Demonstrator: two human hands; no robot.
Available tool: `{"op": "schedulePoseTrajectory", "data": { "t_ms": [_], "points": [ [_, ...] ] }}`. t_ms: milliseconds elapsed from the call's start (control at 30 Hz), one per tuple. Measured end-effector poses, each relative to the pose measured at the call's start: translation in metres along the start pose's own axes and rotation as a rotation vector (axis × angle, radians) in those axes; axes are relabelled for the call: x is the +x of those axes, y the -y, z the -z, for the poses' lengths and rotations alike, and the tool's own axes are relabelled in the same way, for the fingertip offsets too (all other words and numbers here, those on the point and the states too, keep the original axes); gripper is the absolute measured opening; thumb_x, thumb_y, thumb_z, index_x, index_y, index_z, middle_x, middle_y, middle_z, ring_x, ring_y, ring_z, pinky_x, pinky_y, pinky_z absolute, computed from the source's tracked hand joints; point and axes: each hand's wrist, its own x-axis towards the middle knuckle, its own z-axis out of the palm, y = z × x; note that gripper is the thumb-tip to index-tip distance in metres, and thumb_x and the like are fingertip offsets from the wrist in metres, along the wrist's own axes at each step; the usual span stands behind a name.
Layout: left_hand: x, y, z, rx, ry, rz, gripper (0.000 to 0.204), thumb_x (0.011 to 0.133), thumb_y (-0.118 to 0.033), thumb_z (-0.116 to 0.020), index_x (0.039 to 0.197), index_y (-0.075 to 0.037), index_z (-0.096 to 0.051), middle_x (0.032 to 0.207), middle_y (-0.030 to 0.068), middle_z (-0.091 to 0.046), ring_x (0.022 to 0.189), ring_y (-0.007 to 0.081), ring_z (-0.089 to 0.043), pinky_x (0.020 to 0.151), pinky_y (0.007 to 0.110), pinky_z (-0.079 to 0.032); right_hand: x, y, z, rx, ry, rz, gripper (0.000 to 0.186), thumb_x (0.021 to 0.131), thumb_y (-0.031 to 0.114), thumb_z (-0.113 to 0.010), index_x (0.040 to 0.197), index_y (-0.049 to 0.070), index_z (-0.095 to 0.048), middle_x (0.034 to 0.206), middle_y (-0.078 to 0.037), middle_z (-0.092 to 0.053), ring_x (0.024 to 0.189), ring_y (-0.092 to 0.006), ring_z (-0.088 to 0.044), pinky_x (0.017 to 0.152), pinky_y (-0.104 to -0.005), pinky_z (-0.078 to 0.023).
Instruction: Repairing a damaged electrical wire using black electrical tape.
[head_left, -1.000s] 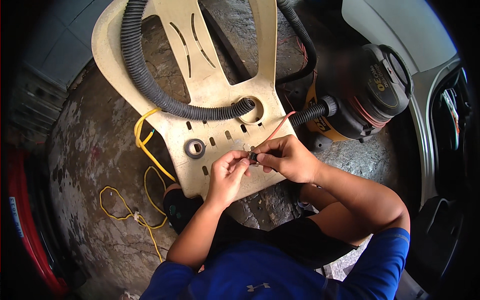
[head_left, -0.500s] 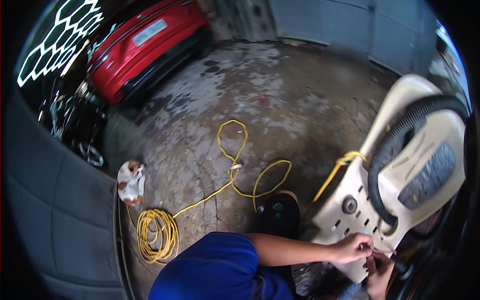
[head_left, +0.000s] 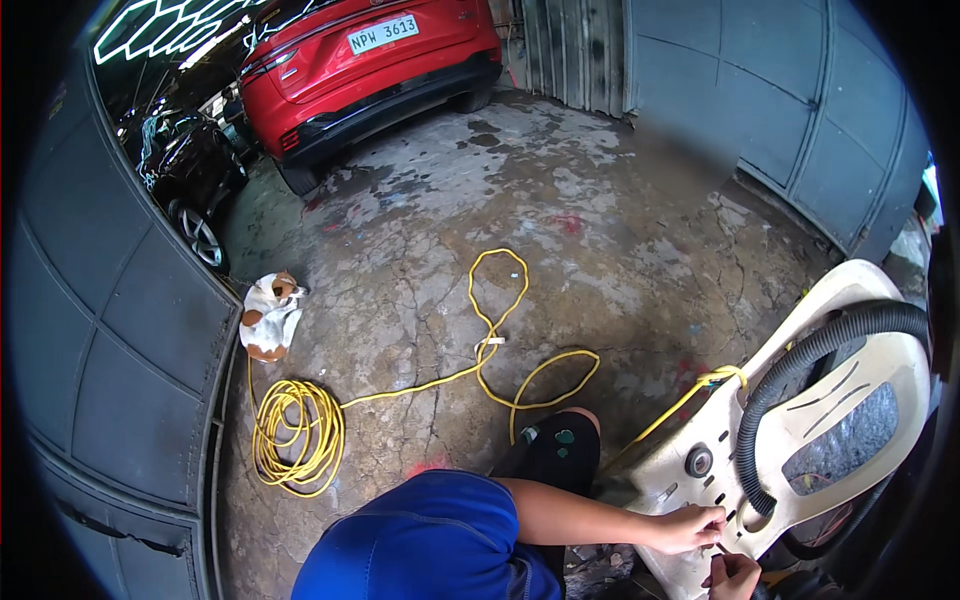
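My left hand (head_left: 690, 527) and my right hand (head_left: 734, 576) are close together over the cream plastic chair (head_left: 866, 442), both with fingers pinched on something small that I cannot make out, apparently at the end of a thin cord. A dark ring like a tape roll (head_left: 698, 460) lies on the chair, left of a black corrugated hose (head_left: 770, 410) draped over seat and back. A yellow cord (head_left: 727, 377) is tied round the chair's side.
A coiled yellow cord (head_left: 295, 435) trails in loops across the concrete floor. A white-and-brown dog (head_left: 270, 320) lies beside a grey metal gate (head_left: 130, 330). A red car (head_left: 350, 80) and a dark car (head_left: 190, 170) stand beyond. Another grey gate (head_left: 770, 90) is at right.
My view has swung left and up from the chair and vacuum to the floor, dog and cars. My hands stay together over the chair, now low at the right of the picture.
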Motion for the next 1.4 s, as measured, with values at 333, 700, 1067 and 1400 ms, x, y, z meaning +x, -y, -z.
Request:
{"op": "schedulePoseTrajectory", "data": {
  "t_ms": [333,700,1067,1400],
  "points": [
    [-0.004,-0.013,0.007,0.172,0.131,0.165,0.022,0.083,-0.016,-0.078,0.084,0.005,-0.073,0.074,0.0182,-0.073,0.070,0.0327,-0.073,0.067,0.043,-0.055,0.010,-0.038,-0.011,0.271,-0.058,0.059,0.015,0.103,0.005,-0.069,0.109,-0.008,-0.074,0.090,-0.011,-0.076,0.076,-0.0149,-0.068,0.067,-0.0295,-0.056],
    [-0.012,0.017,0.025,0.256,0.273,0.216,0.017,0.097,-0.017,-0.074,0.095,-0.003,-0.083,0.078,0.0155,-0.077,0.069,0.0156,-0.064,0.063,0.041,-0.053,0.016,-0.003,-0.020,0.372,-0.082,-0.115,0.021,0.102,0.012,-0.068,0.095,-0.007,-0.074,0.085,-0.012,-0.077,0.077,-0.0152,-0.071,0.073,-0.0309,-0.056],
    [0.011,-0.027,0.005,-0.177,0.336,0.430,0.018,0.102,-0.006,-0.072,0.114,0.006,-0.077,0.099,0.0085,-0.079,0.083,0.0111,-0.071,0.076,0.026,-0.057,-0.003,-0.043,-0.015,0.547,-0.032,-0.249,0.023,0.105,0.016,-0.068,0.110,-0.006,-0.071,0.090,-0.009,-0.076,0.081,-0.0134,-0.072,0.076,-0.0285,-0.060],
    [-0.005,-0.017,-0.001,-0.128,0.260,0.345,0.023,0.102,-0.001,-0.064,0.120,0.006,-0.075,0.093,0.0031,-0.075,0.085,0.0064,-0.065,0.077,0.023,-0.053,-0.006,-0.038,-0.017,0.387,-0.061,-0.244,0.023,0.102,0.014,-0.070,0.111,-0.007,-0.073,0.084,-0.009,-0.075,0.075,-0.0112,-0.070,0.069,-0.0284,-0.057]
  ]
}}
